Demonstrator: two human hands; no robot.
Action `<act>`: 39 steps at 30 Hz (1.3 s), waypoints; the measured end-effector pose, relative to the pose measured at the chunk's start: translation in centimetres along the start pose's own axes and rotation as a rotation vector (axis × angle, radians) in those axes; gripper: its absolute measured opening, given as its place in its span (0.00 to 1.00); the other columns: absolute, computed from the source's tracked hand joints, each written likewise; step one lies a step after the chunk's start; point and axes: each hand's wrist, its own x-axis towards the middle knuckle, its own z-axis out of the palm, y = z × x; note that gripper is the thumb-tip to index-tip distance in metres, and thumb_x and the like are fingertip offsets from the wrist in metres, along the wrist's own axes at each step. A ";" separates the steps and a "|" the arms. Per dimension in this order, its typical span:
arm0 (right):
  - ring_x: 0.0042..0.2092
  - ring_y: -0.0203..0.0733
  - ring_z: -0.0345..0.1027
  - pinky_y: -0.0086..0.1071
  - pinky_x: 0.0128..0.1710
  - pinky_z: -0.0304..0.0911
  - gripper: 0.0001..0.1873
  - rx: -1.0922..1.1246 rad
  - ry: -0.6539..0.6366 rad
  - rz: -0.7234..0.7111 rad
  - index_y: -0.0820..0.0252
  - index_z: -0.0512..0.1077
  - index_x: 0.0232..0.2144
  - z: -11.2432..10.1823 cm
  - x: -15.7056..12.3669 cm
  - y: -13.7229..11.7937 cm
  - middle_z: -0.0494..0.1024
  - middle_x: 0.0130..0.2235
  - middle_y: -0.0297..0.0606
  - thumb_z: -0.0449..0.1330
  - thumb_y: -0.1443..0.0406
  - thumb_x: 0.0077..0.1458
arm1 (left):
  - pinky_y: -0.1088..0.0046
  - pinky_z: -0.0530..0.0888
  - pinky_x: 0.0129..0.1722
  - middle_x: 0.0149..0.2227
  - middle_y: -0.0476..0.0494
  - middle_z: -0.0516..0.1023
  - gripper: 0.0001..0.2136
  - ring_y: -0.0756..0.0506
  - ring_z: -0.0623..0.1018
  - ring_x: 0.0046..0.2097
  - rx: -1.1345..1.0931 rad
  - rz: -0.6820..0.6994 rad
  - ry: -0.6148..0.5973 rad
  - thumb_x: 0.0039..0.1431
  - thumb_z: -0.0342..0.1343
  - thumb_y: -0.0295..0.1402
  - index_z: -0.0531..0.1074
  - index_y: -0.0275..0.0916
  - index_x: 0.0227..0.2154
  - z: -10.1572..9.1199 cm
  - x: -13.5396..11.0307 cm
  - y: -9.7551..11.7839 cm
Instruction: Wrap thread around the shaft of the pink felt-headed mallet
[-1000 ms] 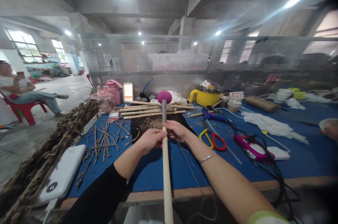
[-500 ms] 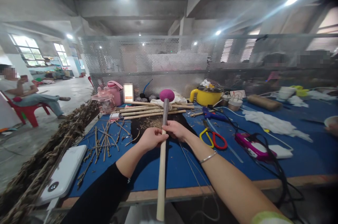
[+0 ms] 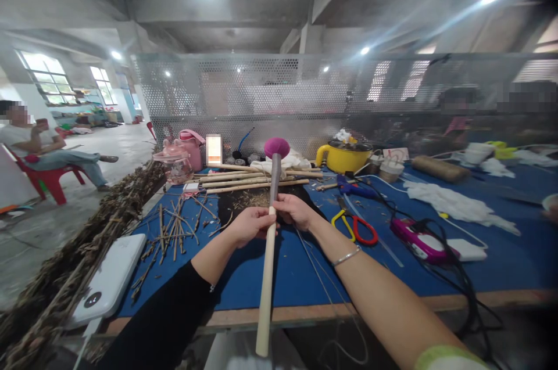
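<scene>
A mallet-like stick [image 3: 265,288] with a pale wooden shaft, a grey upper sleeve [image 3: 275,178] and a round purple head [image 3: 276,148] points away from me over the table. My left hand [image 3: 250,225] is closed on the shaft just below the sleeve, thumb on top. From the other side my right hand [image 3: 294,211] pinches it where sleeve and wood meet. Beneath lies a dark cloth [image 3: 300,194] with wood shavings. Thin wires [image 3: 316,265] hang down beside my right wrist.
Wooden sticks [image 3: 244,186] lie behind my hands, with thin twigs [image 3: 174,227] to the left. Scissors [image 3: 361,232], a blue glue gun [image 3: 355,190], a yellow pot [image 3: 346,158] and a magenta device [image 3: 418,239] stand right. A white power bank [image 3: 111,277] sits at the left edge. Someone sits far left.
The purple head sits slightly higher in view and the whole stick is a little raised. Both hands keep their hold, with the fingers shifted slightly around the joint.
</scene>
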 end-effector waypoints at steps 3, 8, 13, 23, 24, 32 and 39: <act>0.12 0.23 0.40 0.24 0.11 0.31 0.16 -0.007 0.027 -0.015 0.63 0.62 0.25 0.3 -0.1 -0.2 0.60 0.14 0.23 0.64 0.60 0.41 | 0.77 0.69 0.26 0.28 0.43 0.72 0.17 0.51 0.73 0.28 0.006 -0.033 -0.017 0.44 0.60 0.42 0.71 0.32 0.30 0.0 -0.1 0.1; 0.14 0.23 0.45 0.24 0.13 0.36 0.16 -0.038 0.056 -0.062 0.64 0.62 0.24 0.4 -0.2 -0.5 0.62 0.15 0.25 0.65 0.60 0.39 | 0.79 0.66 0.18 0.18 0.50 0.67 0.17 0.54 0.66 0.19 0.271 0.066 0.235 0.41 0.61 0.44 0.69 0.33 0.25 0.8 -0.1 -0.3; 0.12 0.23 0.37 0.24 0.11 0.30 0.16 0.000 0.027 -0.041 0.62 0.62 0.26 -0.2 -0.2 -0.4 0.52 0.12 0.20 0.63 0.59 0.42 | 0.79 0.65 0.18 0.18 0.50 0.67 0.17 0.54 0.67 0.18 0.185 0.074 0.243 0.40 0.62 0.43 0.68 0.32 0.23 1.2 0.0 -0.3; 0.12 0.23 0.39 0.24 0.11 0.30 0.16 -0.007 0.027 0.016 0.62 0.61 0.23 -0.6 -0.1 -0.2 0.58 0.13 0.23 0.63 0.59 0.41 | 0.76 0.70 0.24 0.27 0.44 0.74 0.16 0.51 0.73 0.25 0.054 -0.076 0.119 0.47 0.57 0.44 0.69 0.34 0.30 1.5 -0.3 0.1; 0.12 0.23 0.38 0.24 0.11 0.30 0.16 -0.038 0.045 0.020 0.62 0.61 0.23 -0.6 0.0 -0.1 0.56 0.12 0.22 0.63 0.58 0.41 | 0.77 0.68 0.21 0.24 0.46 0.72 0.17 0.52 0.71 0.23 0.157 -0.050 0.164 0.46 0.57 0.46 0.69 0.34 0.29 1.3 -0.2 0.0; 0.12 0.24 0.36 0.25 0.11 0.30 0.17 -0.061 0.080 0.022 0.60 0.59 0.23 -0.2 -0.1 -0.3 0.51 0.11 0.20 0.62 0.57 0.42 | 0.78 0.65 0.20 0.17 0.53 0.66 0.19 0.54 0.66 0.20 0.229 0.031 0.242 0.37 0.61 0.47 0.66 0.34 0.23 1.1 0.1 -0.2; 0.14 0.24 0.35 0.22 0.13 0.31 0.17 0.090 -0.022 0.020 0.61 0.61 0.26 -0.6 -0.3 -0.4 0.49 0.14 0.19 0.62 0.56 0.44 | 0.78 0.68 0.25 0.21 0.50 0.67 0.17 0.55 0.67 0.23 -0.101 0.016 0.066 0.43 0.60 0.44 0.68 0.33 0.25 1.8 -0.4 0.6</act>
